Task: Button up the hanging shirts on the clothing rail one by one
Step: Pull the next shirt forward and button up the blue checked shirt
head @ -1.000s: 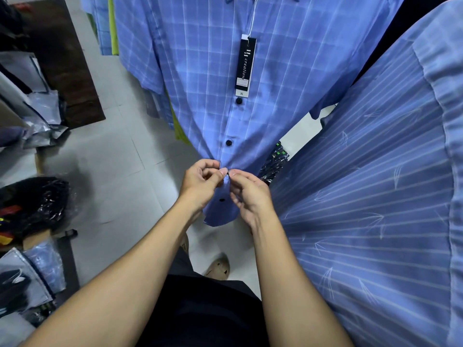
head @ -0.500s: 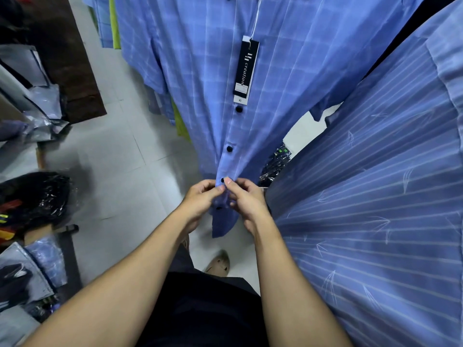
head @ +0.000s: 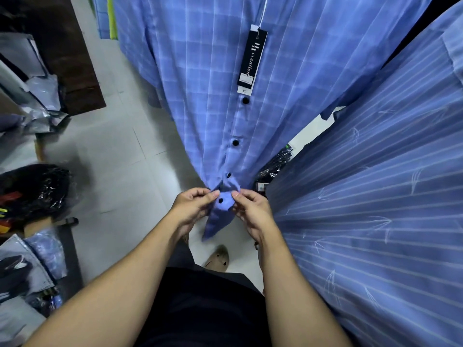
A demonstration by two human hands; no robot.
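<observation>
Our hands have dropped a little lower on the placket since half a second ago, and a fastened button (head: 228,175) now shows just above them. At the bottom centre of the frame we see our dark clothing (head: 200,309) and one tan shoe (head: 218,259) on the pale tiled floor (head: 112,159).

Both forearms rise to the middle of the picture. There our left hand (head: 191,209) and right hand (head: 253,211) each pinch the front edge of the checked shirt (head: 200,96) between thumb and curled fingers. The lowest button (head: 220,200), small and black, sits between our thumbs. We cannot tell whether it is through its hole. Below it the hem hangs in a loose point.

The shirt hangs from the top centre of the frame. It is mid-blue with a faint white windowpane check, and its fabric is gathered into folds toward our grip. Two more black buttons (head: 235,142) are closed higher up the front. A black hang tag (head: 251,61) marked XL dangles on a white string over the chest.

A blue striped shirt (head: 375,196) with pale leaf marks fills the right side. At the left edge lie a black plastic bag (head: 35,189) and bagged garments (head: 45,251).
</observation>
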